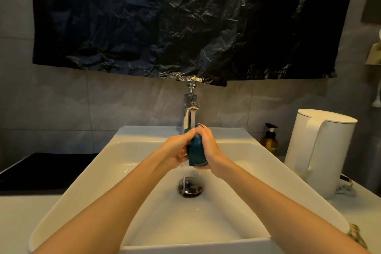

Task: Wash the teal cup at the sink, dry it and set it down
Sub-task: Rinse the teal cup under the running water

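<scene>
- Hanging across the wall behind the basin, a crumpled black plastic sheet (185,22) reaches down to the top of the tap and plays no part in the wash.
- The white sink (82,171) lies under the whole job. Working low inside its walls should contain the splash.
- A white kettle (321,150) stands on the counter to the right, well apart from the hands. No drying cloth is in view.
- The left hand (177,148) curls round one side of the cup with its fingertips up near the rim. The right hand (210,146) wraps the other side with its fingers over the top, so both hands grip it.
- The teal cup (196,151) is held between the hands above the basin, right under the tap, with its base lower and nearer the camera. This looks like the rinse. I would turn the cup so water runs inside as well as over the wall, rub the rim with the fingertips, and leave one hand firmly closed, since a wet cup is likely slippery.
- The chrome tap (190,107) is running, and water trickles off the cup's base.
- An amber pump bottle (270,140) sits just beside the kettle, in reach if soap is wanted.
- The drain (190,188) lies directly below the cup.
</scene>
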Available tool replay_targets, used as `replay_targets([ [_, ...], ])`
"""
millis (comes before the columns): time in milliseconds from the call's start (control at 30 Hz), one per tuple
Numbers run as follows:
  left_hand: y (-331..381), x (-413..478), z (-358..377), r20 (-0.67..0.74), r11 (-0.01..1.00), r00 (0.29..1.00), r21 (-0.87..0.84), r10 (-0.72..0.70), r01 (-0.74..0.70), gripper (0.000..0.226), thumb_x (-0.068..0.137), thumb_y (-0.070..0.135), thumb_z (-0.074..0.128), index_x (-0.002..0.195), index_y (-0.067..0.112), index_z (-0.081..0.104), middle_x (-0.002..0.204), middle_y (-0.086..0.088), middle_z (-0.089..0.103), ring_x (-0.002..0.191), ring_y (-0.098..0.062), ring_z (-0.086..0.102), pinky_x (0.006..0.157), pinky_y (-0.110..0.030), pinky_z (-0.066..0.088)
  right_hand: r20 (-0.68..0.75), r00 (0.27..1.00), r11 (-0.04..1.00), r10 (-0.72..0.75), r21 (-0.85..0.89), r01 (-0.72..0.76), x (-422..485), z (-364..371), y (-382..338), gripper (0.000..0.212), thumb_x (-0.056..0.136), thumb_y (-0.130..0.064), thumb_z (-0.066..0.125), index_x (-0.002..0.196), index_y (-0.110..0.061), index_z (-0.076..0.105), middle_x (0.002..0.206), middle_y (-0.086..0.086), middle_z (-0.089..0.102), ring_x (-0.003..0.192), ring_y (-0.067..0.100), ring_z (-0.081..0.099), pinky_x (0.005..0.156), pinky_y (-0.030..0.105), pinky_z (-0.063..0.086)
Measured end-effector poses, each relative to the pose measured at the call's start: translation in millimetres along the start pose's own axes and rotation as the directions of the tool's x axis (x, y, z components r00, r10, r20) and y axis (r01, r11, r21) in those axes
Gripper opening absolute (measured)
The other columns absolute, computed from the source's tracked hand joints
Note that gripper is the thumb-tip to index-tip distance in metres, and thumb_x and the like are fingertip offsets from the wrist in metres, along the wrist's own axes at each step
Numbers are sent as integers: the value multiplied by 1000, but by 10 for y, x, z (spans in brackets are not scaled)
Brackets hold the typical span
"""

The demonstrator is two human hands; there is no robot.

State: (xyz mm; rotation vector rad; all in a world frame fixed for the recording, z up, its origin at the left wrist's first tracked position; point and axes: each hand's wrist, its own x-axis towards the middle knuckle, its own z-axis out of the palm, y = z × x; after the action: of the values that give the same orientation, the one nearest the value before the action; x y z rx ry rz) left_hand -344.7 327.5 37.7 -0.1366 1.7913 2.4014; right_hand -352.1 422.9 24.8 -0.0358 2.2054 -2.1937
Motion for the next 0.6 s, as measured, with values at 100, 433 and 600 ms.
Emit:
replay_targets([
  [100, 55, 3, -18, 11, 995, 1000, -92, -29, 30, 34, 92, 27, 56, 120, 8, 53, 114, -12, 59, 105, -28, 56, 86, -40, 48, -32, 978, 976, -208, -74, 205, 64, -5, 53, 36, 96, -47, 41, 131, -42, 40, 127, 6, 51, 107, 22, 55, 89, 43, 53],
  [433, 15, -4, -26, 66, 994, 993, 40, 100, -102, 33, 91, 25, 57, 119, 6, 58, 114, -12, 64, 105, -26, 60, 81, -34, 52, 61, 994, 984, 88, 150, -96, -26, -46, -63, 46, 93, -60, 36, 108, -23, 59, 107, 12, 62, 95, 24, 60, 81, 40, 54],
  [600, -91, -26, -32, 92, 951, 971, 198, 221, -236, 27, 89, 26, 61, 109, 8, 65, 109, -13, 66, 103, -28, 61, 79, -33, 56, 222, 910, 875, 350, 270, -403, -78, -208, -123, 63, 78, -71, 54, 104, -14, 61, 104, 14, 63, 96, 30, 59, 89, 46, 51],
])
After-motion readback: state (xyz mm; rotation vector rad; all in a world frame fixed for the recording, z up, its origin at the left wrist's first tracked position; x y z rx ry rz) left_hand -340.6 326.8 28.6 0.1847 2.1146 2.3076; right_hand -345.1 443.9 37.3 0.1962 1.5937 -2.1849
